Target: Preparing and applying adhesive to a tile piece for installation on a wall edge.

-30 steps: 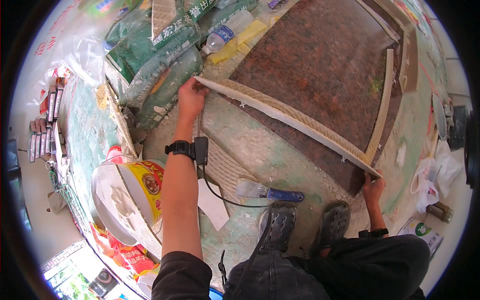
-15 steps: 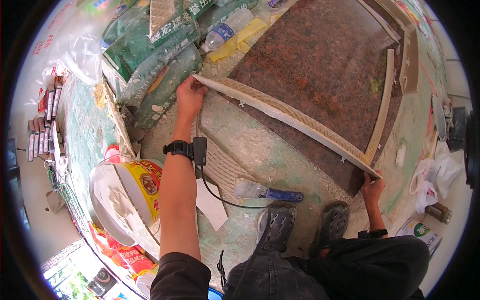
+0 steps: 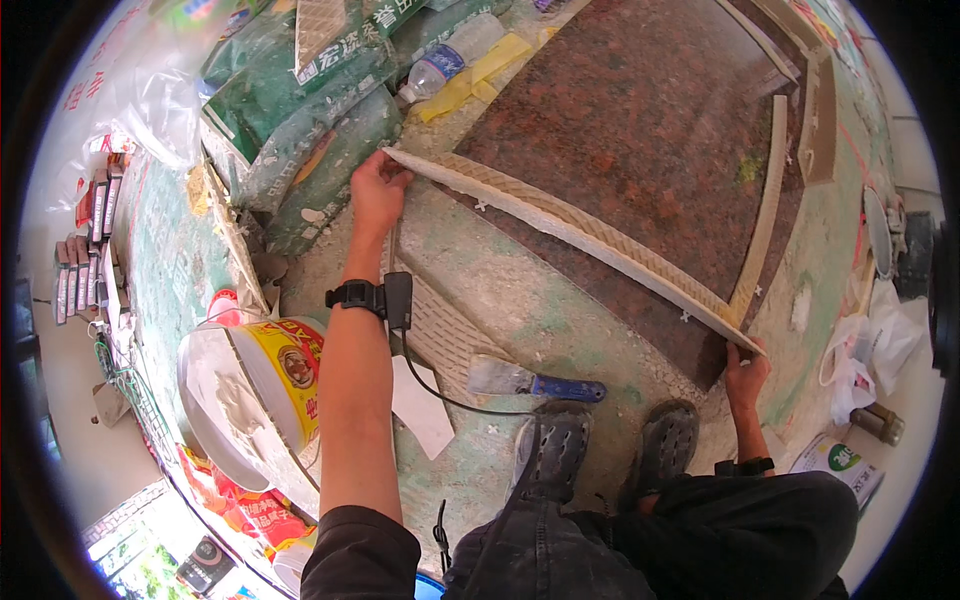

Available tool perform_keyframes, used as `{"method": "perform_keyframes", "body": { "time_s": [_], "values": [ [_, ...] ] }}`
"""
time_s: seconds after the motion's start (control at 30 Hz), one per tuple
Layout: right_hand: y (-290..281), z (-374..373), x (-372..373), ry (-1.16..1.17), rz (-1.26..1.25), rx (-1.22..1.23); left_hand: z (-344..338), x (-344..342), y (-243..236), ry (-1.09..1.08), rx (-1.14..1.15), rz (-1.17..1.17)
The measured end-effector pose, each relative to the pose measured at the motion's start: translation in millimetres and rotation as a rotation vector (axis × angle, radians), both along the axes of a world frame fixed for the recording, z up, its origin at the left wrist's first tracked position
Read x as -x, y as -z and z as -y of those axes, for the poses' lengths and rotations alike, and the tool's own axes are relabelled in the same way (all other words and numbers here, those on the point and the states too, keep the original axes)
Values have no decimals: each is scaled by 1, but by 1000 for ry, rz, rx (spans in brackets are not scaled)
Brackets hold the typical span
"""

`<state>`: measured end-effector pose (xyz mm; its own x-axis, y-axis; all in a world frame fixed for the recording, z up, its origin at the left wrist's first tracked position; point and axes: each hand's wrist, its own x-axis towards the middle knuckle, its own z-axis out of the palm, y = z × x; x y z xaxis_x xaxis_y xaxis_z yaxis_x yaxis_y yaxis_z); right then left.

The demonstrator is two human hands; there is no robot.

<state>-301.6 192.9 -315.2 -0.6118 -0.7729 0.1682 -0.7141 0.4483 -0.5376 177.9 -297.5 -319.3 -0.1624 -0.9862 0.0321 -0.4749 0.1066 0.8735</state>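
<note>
As I read the head view from a distance, one strip crosses the slab, its ends in two hands.

Strip: one, long, thin, pale, ribbed; slanting over the near part of the slab, which is dark red-brown; both ends past its edges. Whether it bears on the slab along its length, I cannot tell.

Left hand: fingers pinched on the far left end. Judged hazard: a slim hold; a slip could drop that end and chip it.

Right hand: fingers closed on the near right end, partly hidden. Judged hazard: uneven push or twist between hands could flex the unsupported middle and crack it.

Side strip: one, along the slab's right side, its near end at or just beside the held one. A sideways shift could knock it askew.

Spacer: small white cross, beside the strip; could be swept off or trapped underneath.

Cable: black, looping from the left wrist toward the scraper. An arm swing could snag it.

Shoe: left, just beside the scraper's blue handle; a misstep could tread on it.
</note>
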Motion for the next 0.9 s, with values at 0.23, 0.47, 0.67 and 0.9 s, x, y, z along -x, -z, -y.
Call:
{"method": "perform_keyframes", "body": {
  "time_s": [0.23, 0.47, 0.67, 0.9],
  "values": [
    [-4, 0, 2, 22, 88, -3, 4, -4, 9, 1, 21, -1],
    [-10, 1, -1, 23, 41, -37, 6, -9, 9, 48, 72, 102],
    [-14, 5, -3, 41, 103, -33, 3, -5, 3, 12, 37, 36],
    [-16, 7, -4, 27, 76, -20, -34, 6, -6, -323, 369, 136]
  ]
}}
